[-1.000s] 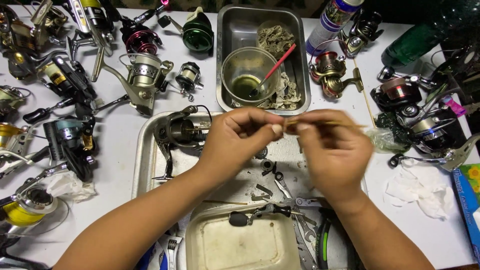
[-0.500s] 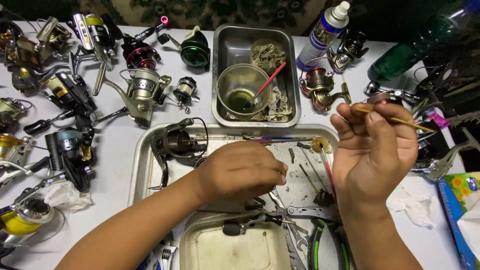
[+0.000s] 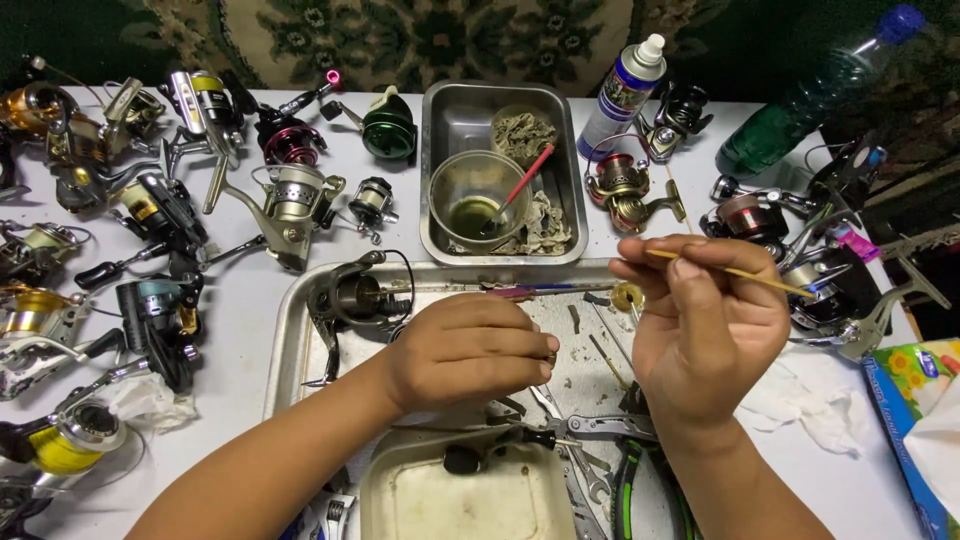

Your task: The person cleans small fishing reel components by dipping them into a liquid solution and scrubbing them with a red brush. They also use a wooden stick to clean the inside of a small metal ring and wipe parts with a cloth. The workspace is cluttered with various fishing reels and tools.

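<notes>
From the head camera, looking down: the right hand (image 3: 705, 335) is raised above the right end of the steel tray (image 3: 285, 330), fingers curled, pinching a thin wooden stick (image 3: 745, 272) between thumb and fingertips; the stick runs level and points out to the right, over the reels on that side. The left hand (image 3: 470, 350) lies low over the middle of the tray, knuckles up, fingers folded under. It seems to be pressing on or picking up some small part, but the fingers hide it and I cannot tell what, if anything, it has.

In the tray's far-left corner rests a dark spinning reel body (image 3: 350, 293), just beside the left hand. A small yellow gear (image 3: 628, 296) sits near the right hand's thumb. Nearer the person, a cream plastic lid (image 3: 460, 500) and a pair of green-handled pliers (image 3: 630, 490) lie below the hands.

Beyond the tray on the white worktop (image 3: 240, 290), a deep steel pan (image 3: 445, 115) holds a clear bowl (image 3: 478, 190) with a red-handled brush (image 3: 520, 185) in it. A spray can (image 3: 620, 90) stands to its right.
</notes>
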